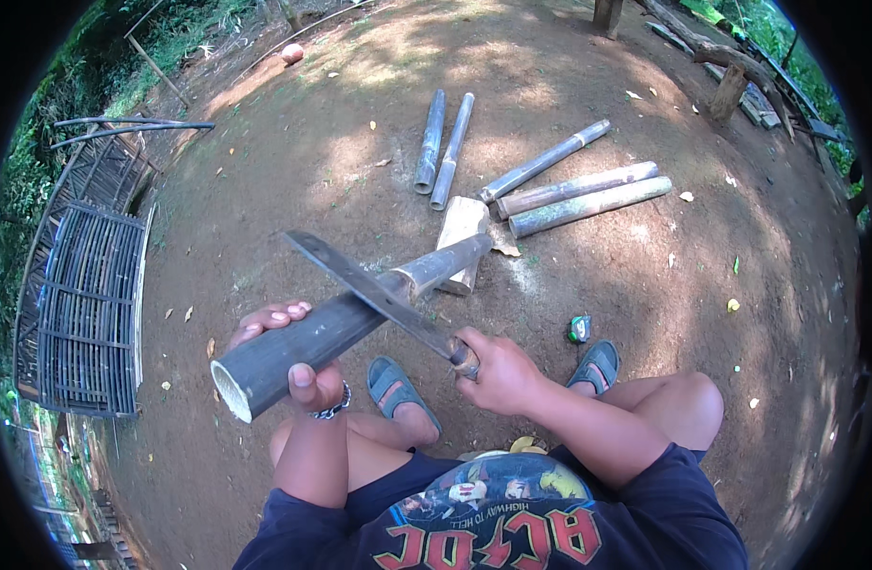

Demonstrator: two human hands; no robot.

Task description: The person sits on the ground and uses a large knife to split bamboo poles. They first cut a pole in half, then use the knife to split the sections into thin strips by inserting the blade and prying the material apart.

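Your left hand's [322,388] fingers grip the bamboo tube [298,350]: dark grey, pale cut near end, lighter node ring. Far end's over the wood block [462,224], contact unclear. Right hand's [504,372] fingers clench the machete [360,278]; blade hides some tube. Left palm hidden.

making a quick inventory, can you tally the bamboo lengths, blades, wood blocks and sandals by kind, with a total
Bamboo lengths on the ground: 5
Held bamboo length, in the left hand: 1
Long blade, in the right hand: 1
Wood block: 1
Sandals: 2
Total: 10
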